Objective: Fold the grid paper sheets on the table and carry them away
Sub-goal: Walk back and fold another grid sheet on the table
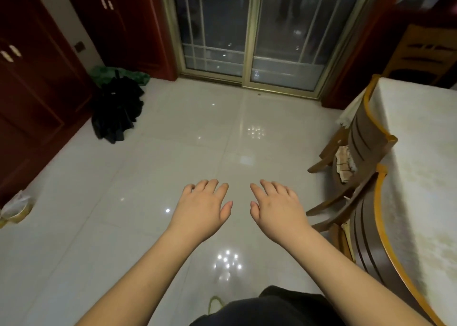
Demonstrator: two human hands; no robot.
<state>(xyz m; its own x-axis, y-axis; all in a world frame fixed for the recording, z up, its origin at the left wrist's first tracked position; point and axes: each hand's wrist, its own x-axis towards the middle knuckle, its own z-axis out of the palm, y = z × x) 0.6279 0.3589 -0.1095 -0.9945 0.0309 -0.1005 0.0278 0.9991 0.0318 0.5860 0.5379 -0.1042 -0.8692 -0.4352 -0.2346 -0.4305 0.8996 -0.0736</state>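
Grid paper sheets cannot be made out anywhere; both hands hold nothing. Left hand point(202, 208) and right hand point(275, 208) hover side by side, palms down, fingers relaxed, over the glossy floor point(148, 177). The cloth-covered table point(425, 177) stands to the right, behind two chairs point(363, 147).

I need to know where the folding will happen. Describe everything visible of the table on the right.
The table runs along the right edge of the view, covered by a cream, faintly patterned cloth with a fringed corner hanging at its far end. Only part of it shows; no grid paper is visible on that part. Two wooden chairs with curved, yellow-edged backs are pushed up against its near side. Neither hand touches it.
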